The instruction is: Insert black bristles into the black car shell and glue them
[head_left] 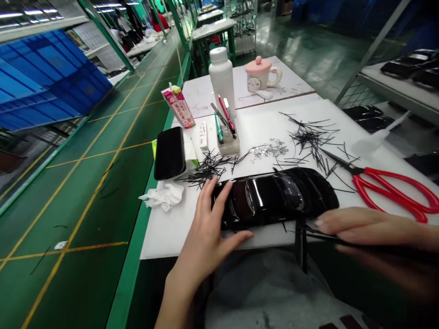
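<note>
A glossy black model car lies lengthwise near the front edge of the white work board. My left hand rests over the car's left end, its fingers stretched and spread on the body and the thumb apart along the near side. At the car's near right side, my right hand is closed in a pinch on a slim dark tool, whose kind blur hides. By its tip a flat black strip hangs over the board's edge.
Behind the car lie black thin strips and small silvery bits. Red-handled scissors and a squeeze bottle lie right. A phone, crumpled tissue, pen holder, white bottle and lidded mug stand about.
</note>
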A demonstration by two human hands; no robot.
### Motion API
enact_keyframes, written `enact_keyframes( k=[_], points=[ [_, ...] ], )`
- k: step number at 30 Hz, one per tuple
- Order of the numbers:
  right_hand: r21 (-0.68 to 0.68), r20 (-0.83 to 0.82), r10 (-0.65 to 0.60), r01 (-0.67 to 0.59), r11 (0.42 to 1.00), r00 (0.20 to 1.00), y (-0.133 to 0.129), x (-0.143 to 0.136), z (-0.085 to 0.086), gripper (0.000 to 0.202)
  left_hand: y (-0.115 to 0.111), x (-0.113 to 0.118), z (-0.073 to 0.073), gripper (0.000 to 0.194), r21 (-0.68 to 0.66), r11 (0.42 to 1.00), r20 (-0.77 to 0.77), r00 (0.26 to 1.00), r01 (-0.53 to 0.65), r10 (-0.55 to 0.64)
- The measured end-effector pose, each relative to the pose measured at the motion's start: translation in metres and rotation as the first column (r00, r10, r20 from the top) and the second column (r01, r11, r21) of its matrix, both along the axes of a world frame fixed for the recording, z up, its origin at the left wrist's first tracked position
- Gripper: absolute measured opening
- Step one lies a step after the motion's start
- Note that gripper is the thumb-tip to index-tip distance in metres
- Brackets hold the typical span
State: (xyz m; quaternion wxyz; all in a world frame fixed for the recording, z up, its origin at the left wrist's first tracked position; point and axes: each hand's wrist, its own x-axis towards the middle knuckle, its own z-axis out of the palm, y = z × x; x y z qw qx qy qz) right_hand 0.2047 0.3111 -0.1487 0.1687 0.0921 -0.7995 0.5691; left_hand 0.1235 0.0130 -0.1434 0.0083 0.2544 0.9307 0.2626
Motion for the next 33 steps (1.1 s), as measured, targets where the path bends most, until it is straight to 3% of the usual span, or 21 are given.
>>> enact_keyframes(
  k=[3, 5, 9, 15, 22, 28, 33],
  points=[
    [0.096, -0.112, 0.236, -0.226, 0.969, 0.965, -0.012, -0.022, 0.006, 0.023, -0.003, -0.010, -0.002, 0.101, -0.034, 0.999, 0.005, 1.000, -0.014, 0.014],
    [0.063, -0.133, 0.281, -0.275, 0.960, 0.951, -0.014, -0.035, 0.002, 0.023, -0.006, -0.015, -0.002, 0.103, -0.068, 0.998, -0.017, 1.000, -0.004, 0.002],
    [0.007, -0.136, 0.249, -0.250, 0.968, 0.959, -0.016, -0.044, -0.006, 0.019, -0.008, -0.019, 0.004, 0.099, -0.149, 0.988, -0.060, 0.998, 0.028, -0.038],
    [0.091, -0.232, 0.314, -0.300, 0.949, 0.921, -0.019, -0.041, -0.007, 0.014, 0.002, -0.025, 0.015, 0.107, -0.268, 0.963, -0.121, 0.990, 0.040, -0.075],
    [0.103, -0.227, 0.307, -0.290, 0.951, 0.924, -0.020, -0.037, -0.015, 0.017, -0.008, -0.047, 0.016, 0.102, -0.309, 0.932, -0.158, 0.957, 0.188, -0.245],
    [0.035, -0.222, 0.293, -0.293, 0.955, 0.930, -0.030, -0.031, -0.012, 0.015, -0.020, -0.064, 0.025, 0.104, -0.277, 0.910, -0.020, 0.945, 0.309, -0.327],
    [0.109, -0.248, 0.267, -0.247, 0.963, 0.931, -0.036, -0.031, -0.005, 0.029, -0.022, -0.069, 0.025, 0.107, -0.263, 0.915, 0.062, 0.952, 0.306, -0.300]
  ],
)
